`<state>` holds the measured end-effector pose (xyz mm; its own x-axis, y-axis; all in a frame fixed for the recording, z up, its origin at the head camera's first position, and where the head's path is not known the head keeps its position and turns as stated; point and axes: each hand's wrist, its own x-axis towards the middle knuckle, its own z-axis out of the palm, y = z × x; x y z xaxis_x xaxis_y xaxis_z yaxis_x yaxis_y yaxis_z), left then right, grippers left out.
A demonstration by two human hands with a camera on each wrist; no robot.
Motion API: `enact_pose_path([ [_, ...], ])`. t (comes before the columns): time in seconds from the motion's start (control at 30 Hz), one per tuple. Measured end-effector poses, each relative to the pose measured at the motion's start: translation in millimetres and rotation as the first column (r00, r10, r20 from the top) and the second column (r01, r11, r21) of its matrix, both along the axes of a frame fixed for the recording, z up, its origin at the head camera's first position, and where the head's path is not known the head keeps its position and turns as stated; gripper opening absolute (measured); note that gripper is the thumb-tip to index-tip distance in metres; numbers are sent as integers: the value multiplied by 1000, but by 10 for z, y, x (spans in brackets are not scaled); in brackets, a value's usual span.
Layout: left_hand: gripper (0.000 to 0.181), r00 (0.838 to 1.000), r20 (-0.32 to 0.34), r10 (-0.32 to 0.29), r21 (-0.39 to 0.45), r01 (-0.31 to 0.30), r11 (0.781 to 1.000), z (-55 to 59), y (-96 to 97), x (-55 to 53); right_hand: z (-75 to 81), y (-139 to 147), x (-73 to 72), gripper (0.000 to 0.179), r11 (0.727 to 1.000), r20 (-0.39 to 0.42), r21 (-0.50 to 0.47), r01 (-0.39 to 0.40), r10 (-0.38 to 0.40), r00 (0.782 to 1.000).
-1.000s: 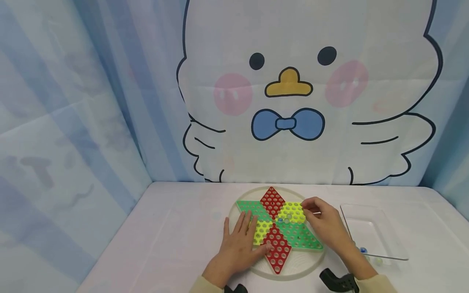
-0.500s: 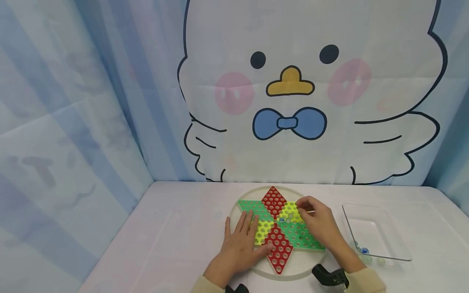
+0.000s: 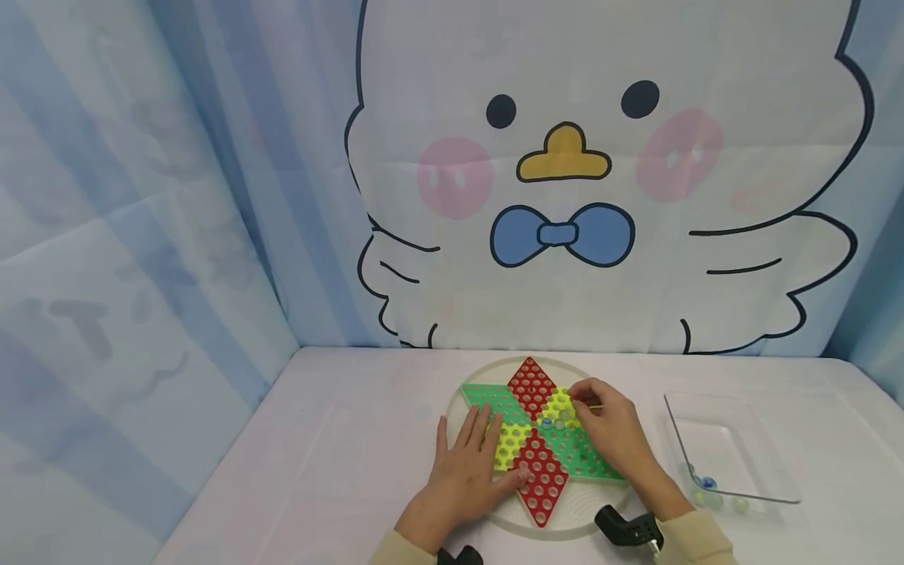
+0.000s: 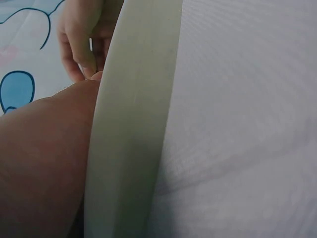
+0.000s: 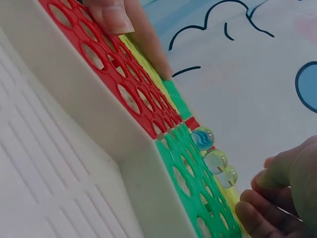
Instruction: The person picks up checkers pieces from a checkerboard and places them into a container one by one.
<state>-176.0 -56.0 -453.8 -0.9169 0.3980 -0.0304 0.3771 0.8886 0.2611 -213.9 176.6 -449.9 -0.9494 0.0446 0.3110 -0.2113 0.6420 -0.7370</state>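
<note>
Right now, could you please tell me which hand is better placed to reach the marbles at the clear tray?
Probably the right hand: the clear tray lies to its right, while the left hand rests spread on the star board, farther away.

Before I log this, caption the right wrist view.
Three marbles on a multicoloured game board, the right hand's fingers nearby.

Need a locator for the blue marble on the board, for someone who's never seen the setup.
Find the round board bearing a red, green and yellow star. Just right of the star's centre in the head view, three marbles sit close together. It's the blue-swirled marble, nearest that centre; the other two look clear.
</note>
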Motion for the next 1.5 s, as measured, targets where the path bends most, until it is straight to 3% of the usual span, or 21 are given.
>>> enact_pose_path([
  [0.73, 94, 1000, -6, 4, -5, -4, 1000, 1, -6, -24, -57, -89, -40, 9, 1000, -49, 26, -7, 8, 999],
  [1.13, 95, 1000, -27, -4, 14, 5, 1000, -1, 7, -3, -33, -70, -4, 9, 999, 27, 23, -28, 27, 999],
  [1.5, 93, 1000, -15, 0, 2, 0, 1000, 10, 13, 9, -68, -48, -14, 10, 998, 9, 14, -68, 68, 998],
])
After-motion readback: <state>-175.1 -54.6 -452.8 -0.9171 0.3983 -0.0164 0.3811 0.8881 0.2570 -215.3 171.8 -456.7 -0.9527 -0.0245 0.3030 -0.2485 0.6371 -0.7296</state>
